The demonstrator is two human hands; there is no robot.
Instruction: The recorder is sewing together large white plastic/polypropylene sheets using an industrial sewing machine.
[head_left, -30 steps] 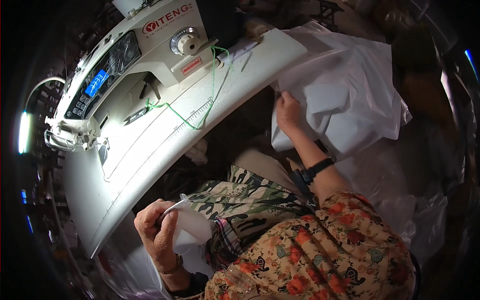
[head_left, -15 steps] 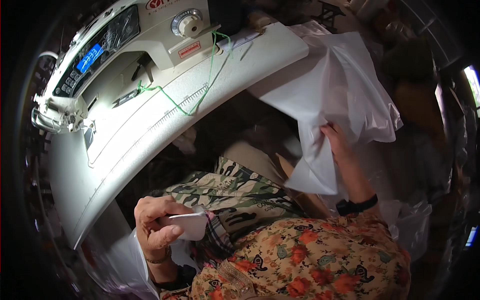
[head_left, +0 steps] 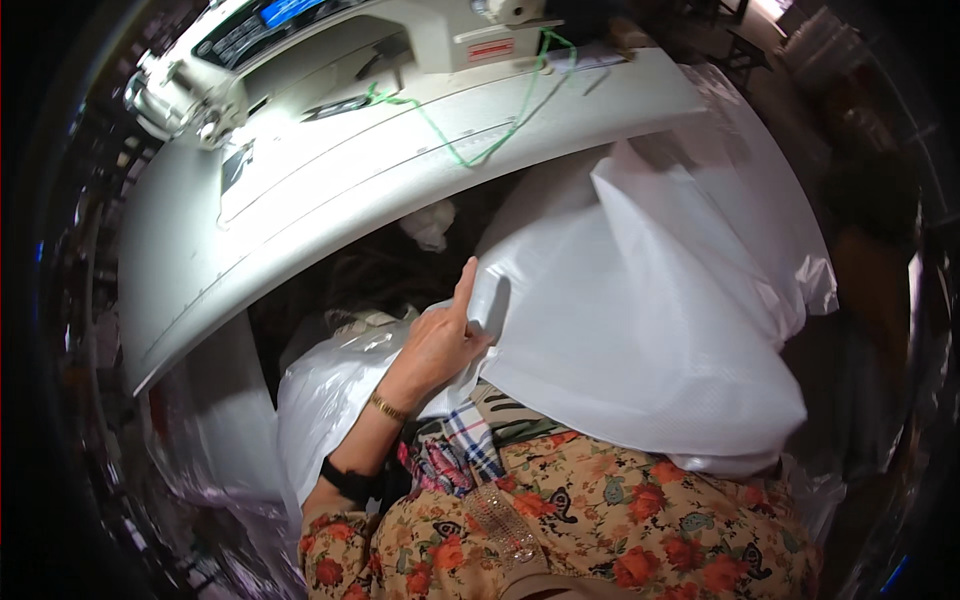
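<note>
White plastic sheeting (head_left: 640, 340), smooth with glossy creases, covers most of the person's lap and reaches the front edge of the worktop toward its right end. Left hand (head_left: 435, 345): over the sheeting, index finger extended and apart from the other, bent fingers; whether these clamp the material cannot be told. A gold-coloured wristwatch (head_left: 388, 408) is worn on that wrist. Right hand: out of sight; its grip cannot be told.

Worktop (head_left: 300, 215): pale, with a rounded front edge, brightly lit at the left near the needle end of the white sewing machine (head_left: 440, 40). A small metal tool (head_left: 338, 107) lies on it beneath the machine's arm; green cord (head_left: 435, 128) runs from the tool, loops toward the front edge and rises to the machine's body.

Room: dim around the lit worktop. A crumpled white piece (head_left: 430, 225) shows below the front edge. A small dark stool (head_left: 745, 58) stands at upper right.
</note>
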